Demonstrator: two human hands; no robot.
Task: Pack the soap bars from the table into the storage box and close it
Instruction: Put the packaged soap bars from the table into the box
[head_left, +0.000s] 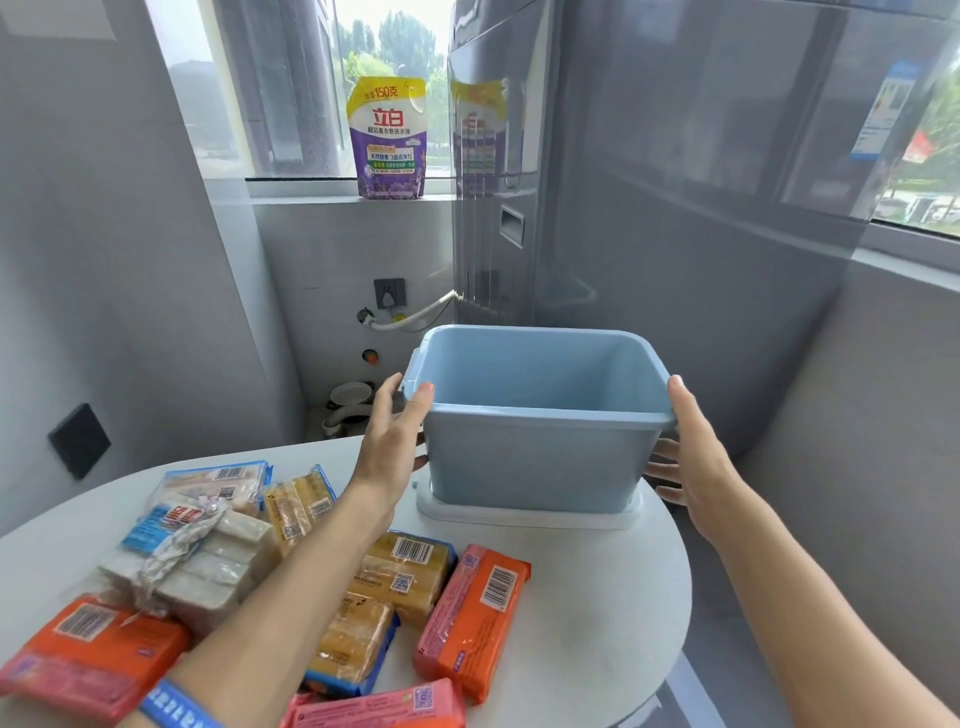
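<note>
The light blue rigid plastic storage box (540, 457), centre frame on a white plastic lid (519, 517), looks empty, light and slick. The left hand (389, 441) pinches its rim; the right hand (696, 467) presses the opposite end with splayed fingers. The wrapped soap bars (405, 571) lie lower left.

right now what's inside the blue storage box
Only bare inner walls show in the blue storage box; no soap bars are visible inside, they lie on the table. The box floor is hidden behind its near wall.
</note>
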